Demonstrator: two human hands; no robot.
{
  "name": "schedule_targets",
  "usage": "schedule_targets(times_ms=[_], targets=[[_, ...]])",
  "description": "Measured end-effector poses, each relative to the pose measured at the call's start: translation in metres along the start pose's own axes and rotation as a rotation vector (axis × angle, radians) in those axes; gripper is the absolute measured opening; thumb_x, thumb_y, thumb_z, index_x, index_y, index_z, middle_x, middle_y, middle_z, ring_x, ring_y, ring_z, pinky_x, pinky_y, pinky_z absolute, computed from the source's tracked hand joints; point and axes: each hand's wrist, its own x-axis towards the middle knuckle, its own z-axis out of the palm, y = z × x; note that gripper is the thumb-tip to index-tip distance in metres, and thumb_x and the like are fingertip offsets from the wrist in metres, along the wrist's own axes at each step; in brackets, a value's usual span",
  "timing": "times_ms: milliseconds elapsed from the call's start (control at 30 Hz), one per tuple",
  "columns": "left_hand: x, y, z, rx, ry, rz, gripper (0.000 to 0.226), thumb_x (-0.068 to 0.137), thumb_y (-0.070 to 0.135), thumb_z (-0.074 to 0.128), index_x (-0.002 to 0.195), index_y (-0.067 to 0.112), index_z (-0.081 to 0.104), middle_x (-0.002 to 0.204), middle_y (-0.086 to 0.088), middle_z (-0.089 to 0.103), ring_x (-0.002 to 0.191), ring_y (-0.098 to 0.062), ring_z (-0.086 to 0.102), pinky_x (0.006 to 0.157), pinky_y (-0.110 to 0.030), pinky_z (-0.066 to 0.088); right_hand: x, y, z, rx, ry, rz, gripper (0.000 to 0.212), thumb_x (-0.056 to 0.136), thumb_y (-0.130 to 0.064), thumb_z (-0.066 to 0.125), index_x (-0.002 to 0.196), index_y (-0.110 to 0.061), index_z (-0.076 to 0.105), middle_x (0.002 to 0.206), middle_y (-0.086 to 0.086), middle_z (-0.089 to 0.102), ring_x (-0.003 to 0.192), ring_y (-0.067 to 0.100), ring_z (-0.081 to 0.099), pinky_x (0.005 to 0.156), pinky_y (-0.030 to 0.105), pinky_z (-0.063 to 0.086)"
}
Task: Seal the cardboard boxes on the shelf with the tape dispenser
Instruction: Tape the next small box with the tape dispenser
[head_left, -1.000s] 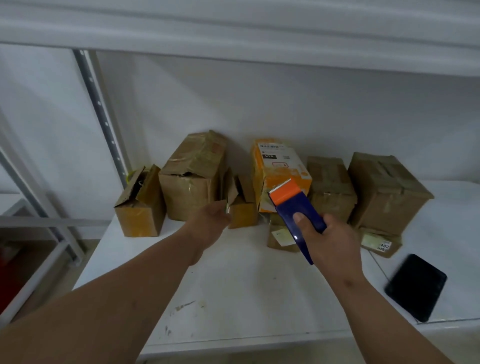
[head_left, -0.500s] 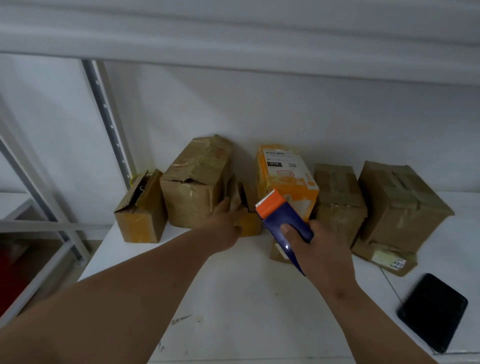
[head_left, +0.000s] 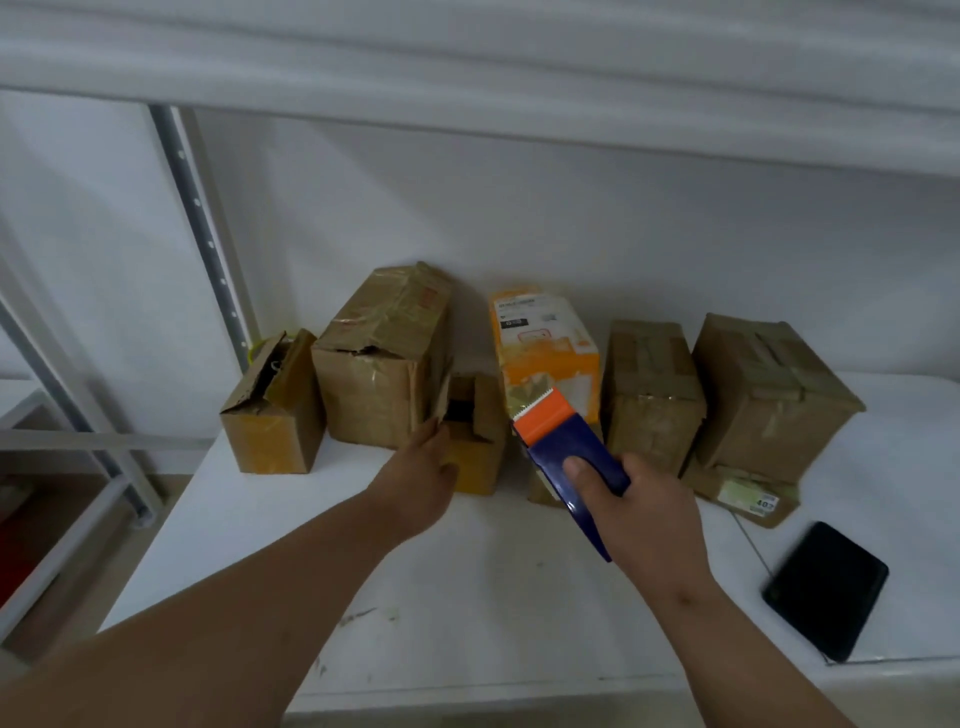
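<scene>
Several cardboard boxes stand in a row along the back of the white shelf (head_left: 467, 597). A small open-topped box (head_left: 475, 447) sits in the middle, its flaps up. My left hand (head_left: 421, 480) touches its left side, fingers reaching to a flap. My right hand (head_left: 636, 512) grips a blue tape dispenser (head_left: 569, 457) with an orange front, held just right of that box and in front of an orange-and-white box (head_left: 545, 353). A large dented box (head_left: 382, 358) stands to the left, and another small open box (head_left: 272, 410) at the far left.
Two taped brown boxes (head_left: 652, 389) (head_left: 769, 395) stand at the right, with a flat labelled parcel (head_left: 743, 493) in front of them. A black phone (head_left: 826, 587) lies near the shelf's front right edge. A metal upright (head_left: 200, 228) rises at the back left.
My left hand has reached forward from the shelf's middle onto the small open box. My right hand has carried the dispenser slightly closer to that box.
</scene>
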Motion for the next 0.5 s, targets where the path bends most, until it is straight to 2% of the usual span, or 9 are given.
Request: schedule_targets(times_ms=[67,200,367,500], targets=[[-0.018,-0.006,-0.001,-0.020,0.044,-0.006,0.051,0.104,0.021,0.039,0.152,0.011,0.027,0.161,-0.002,0.016,0.141,-0.021,0.032,0.101,-0.019,0.030,-0.008,0.001,0.001,0.008,0.015,0.010,0.036,0.085,-0.059,0.056,0.074,-0.025,0.053,0.065,-0.006,0.060,0.060,0.013,0.059,0.057,0.029,0.045],[-0.053,-0.028,-0.007,-0.060,0.133,-0.060,0.054,0.103,0.030,0.043,0.152,0.015,0.029,0.160,0.003,0.021,0.144,-0.015,0.027,0.112,-0.024,0.023,-0.029,-0.003,0.003,0.030,0.021,0.024,0.036,0.085,-0.057,0.058,0.072,-0.024,0.053,0.065,-0.005,0.059,0.061,0.013,0.057,0.057,0.028,0.042],[-0.095,-0.044,-0.013,-0.098,0.198,-0.108,0.049,0.101,0.034,0.046,0.148,0.020,0.039,0.152,0.004,0.038,0.134,-0.016,0.042,0.111,-0.029,0.031,-0.055,-0.014,0.004,0.021,-0.010,0.016,0.040,0.084,-0.057,0.058,0.066,-0.024,0.045,0.064,-0.006,0.055,0.061,0.012,0.055,0.056,0.027,0.038],[-0.121,-0.047,-0.014,-0.055,0.257,-0.101,0.044,0.099,0.035,0.049,0.140,0.019,0.051,0.145,0.002,0.050,0.127,-0.019,0.051,0.108,-0.030,0.035,-0.067,-0.024,0.002,0.000,-0.041,-0.023,0.035,0.085,-0.058,0.056,0.072,-0.026,0.049,0.067,-0.008,0.057,0.063,0.008,0.057,0.056,0.022,0.039]])
